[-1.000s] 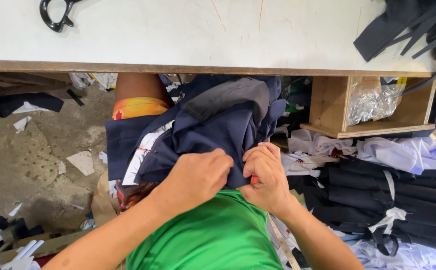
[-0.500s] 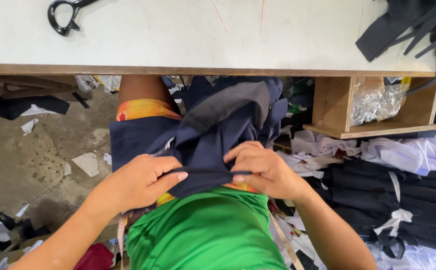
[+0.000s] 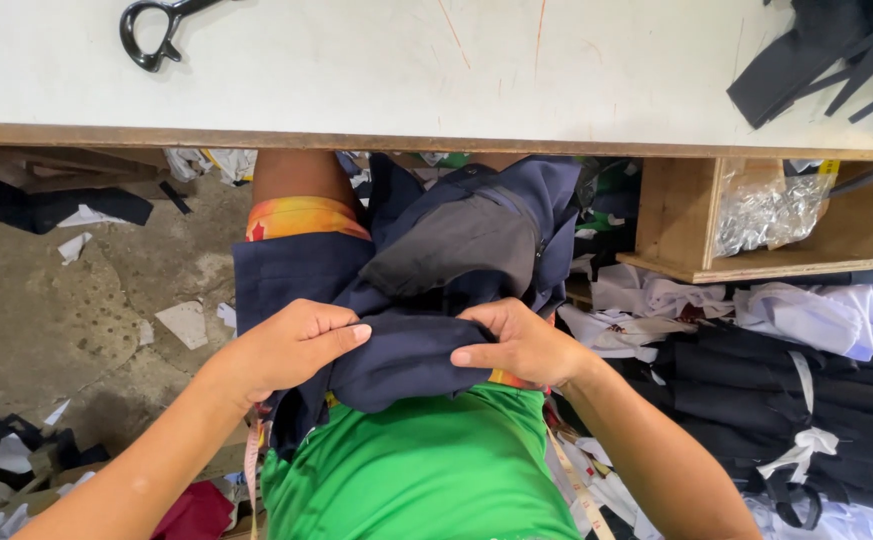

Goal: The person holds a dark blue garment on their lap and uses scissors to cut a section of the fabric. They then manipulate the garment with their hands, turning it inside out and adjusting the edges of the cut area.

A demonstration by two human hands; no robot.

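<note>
Navy trousers (image 3: 426, 290) bunched on my lap below the table (image 3: 436, 135) edge: my left hand (image 3: 291, 345) and right hand (image 3: 516, 345) clench the fold; I'd grip evenly, keeping the cloth flat.

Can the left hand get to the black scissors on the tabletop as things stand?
Probably yes. The scissors lie bare on the white table, nothing over them. But the left hand grips the navy garment below the table edge, so it must let go first.
</note>
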